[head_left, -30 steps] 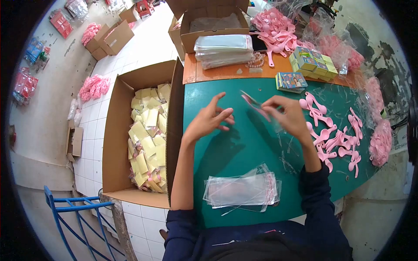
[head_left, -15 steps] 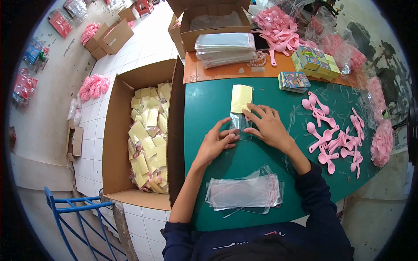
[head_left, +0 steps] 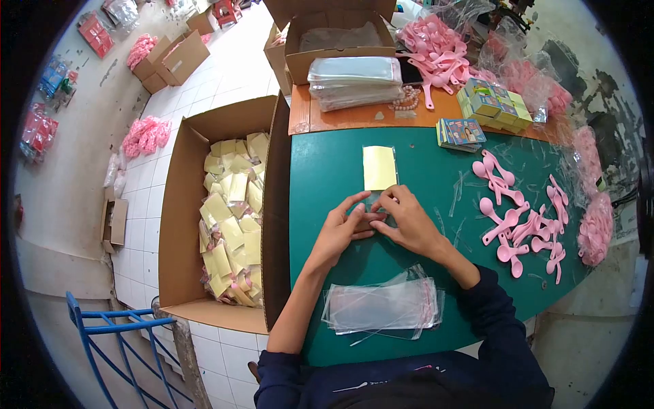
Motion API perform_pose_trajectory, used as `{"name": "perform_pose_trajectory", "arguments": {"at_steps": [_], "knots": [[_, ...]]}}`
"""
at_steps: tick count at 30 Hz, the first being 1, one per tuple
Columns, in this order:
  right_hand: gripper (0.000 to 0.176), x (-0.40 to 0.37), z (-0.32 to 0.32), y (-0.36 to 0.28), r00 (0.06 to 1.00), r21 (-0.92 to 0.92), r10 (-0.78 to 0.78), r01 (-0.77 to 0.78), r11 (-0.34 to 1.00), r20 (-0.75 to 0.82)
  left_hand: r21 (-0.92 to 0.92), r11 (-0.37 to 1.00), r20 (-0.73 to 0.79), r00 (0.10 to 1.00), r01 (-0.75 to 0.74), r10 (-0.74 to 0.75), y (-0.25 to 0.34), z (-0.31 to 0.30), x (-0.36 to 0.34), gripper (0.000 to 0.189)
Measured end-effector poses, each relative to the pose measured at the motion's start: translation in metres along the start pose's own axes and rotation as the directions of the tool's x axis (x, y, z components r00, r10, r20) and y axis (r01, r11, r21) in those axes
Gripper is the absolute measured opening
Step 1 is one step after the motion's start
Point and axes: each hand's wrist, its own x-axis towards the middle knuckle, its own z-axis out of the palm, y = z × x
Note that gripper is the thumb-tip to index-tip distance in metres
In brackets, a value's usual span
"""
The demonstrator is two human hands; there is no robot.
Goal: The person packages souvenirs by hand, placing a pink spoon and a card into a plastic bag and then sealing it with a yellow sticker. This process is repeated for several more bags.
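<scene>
A clear plastic bag with a pale yellow card (head_left: 379,168) in its upper part lies on the green table in front of me. My left hand (head_left: 343,230) is at the bag's lower end, its fingers bent and closed on the plastic. From the other side my right hand (head_left: 407,221) pinches the same end, fingertips close to those of the left. Most of the bag's lower part is hidden under the fingers. Nearer my body lies a loose stack of flat clear bags (head_left: 381,305).
Pink spoons (head_left: 507,221) are scattered at the right, below a small stack of printed cards (head_left: 461,132). A large carton (head_left: 178,225) of filled packets stands left of the table. Behind are a bag pile (head_left: 354,83), yellow-green card boxes (head_left: 494,105) and more pink spoons (head_left: 436,51).
The bag with the yellow card has come slightly toward me. My right hand has moved down from the card's lower edge to the bag's end, and both hands' fingers have closed together there.
</scene>
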Motion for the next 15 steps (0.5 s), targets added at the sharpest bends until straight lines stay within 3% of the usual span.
{"name": "perform_pose_trajectory", "arguments": {"at_steps": [3,6,9,15], "knots": [[0.024,0.001,-0.001,-0.004,0.997,-0.045,-0.031,0.027,0.999,-0.077,-0.046,0.999,-0.014,1.000,-0.003,0.003,0.002,0.004,0.001,0.045],[0.026,0.000,-0.001,-0.004,0.999,0.056,0.017,-0.014,0.998,-0.051,-0.042,0.999,-0.011,1.000,-0.009,0.008,-0.003,0.007,0.001,0.046],[0.026,-0.001,-0.001,0.004,0.988,0.156,0.149,-0.154,0.976,0.046,-0.031,0.999,-0.012,1.000,0.025,-0.025,0.000,0.011,0.001,0.047],[0.022,-0.003,-0.001,0.008,0.994,0.105,0.103,-0.105,0.989,0.028,-0.029,0.999,-0.019,0.999,0.046,-0.047,-0.002,0.013,0.001,0.048]]}}
